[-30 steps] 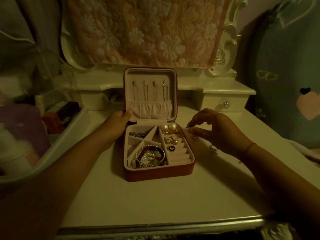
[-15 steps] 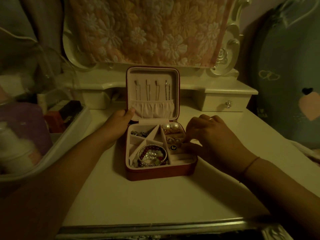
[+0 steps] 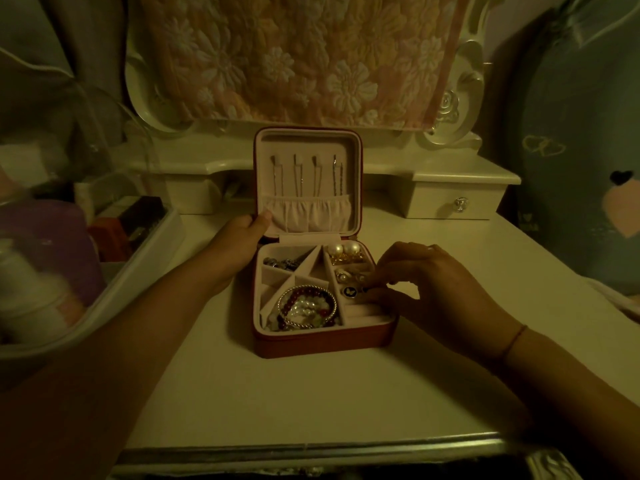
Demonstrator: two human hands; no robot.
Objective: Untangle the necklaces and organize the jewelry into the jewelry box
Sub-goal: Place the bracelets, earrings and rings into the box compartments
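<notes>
Red, leather-like shell with pale velvety lining: jewelry box (image 3: 325, 341), open on the desk (image 3: 311, 403), squarely between the two grips. Seems close to finished. Left grip (image 3: 235, 247) clamped on the lid's left edge near the hinge, thumb over the inner rim, steadying the box. Just right of that thumb, in the upright lid, necklaces (image 3: 298, 174) hanging in separate straight lines, lower ends tucked into the gathered pocket (image 3: 308, 213), no tangle visible. Between the grips, in the tray: a dark cluster (image 3: 282, 263) in a far wedge, beaded and twisted-metal bracelets (image 3: 308, 306) coiled in the near one, pearl earrings (image 3: 343, 250) at the far right corner. Right grip (image 3: 426, 282) curled low over the ring rolls (image 3: 367, 311), fingertips bunched beside a dark round stud (image 3: 348, 291); impossible to tell whether pinching a small piece or only nudging one. Probably left to do: seating that piece, then closing the lid.
</notes>
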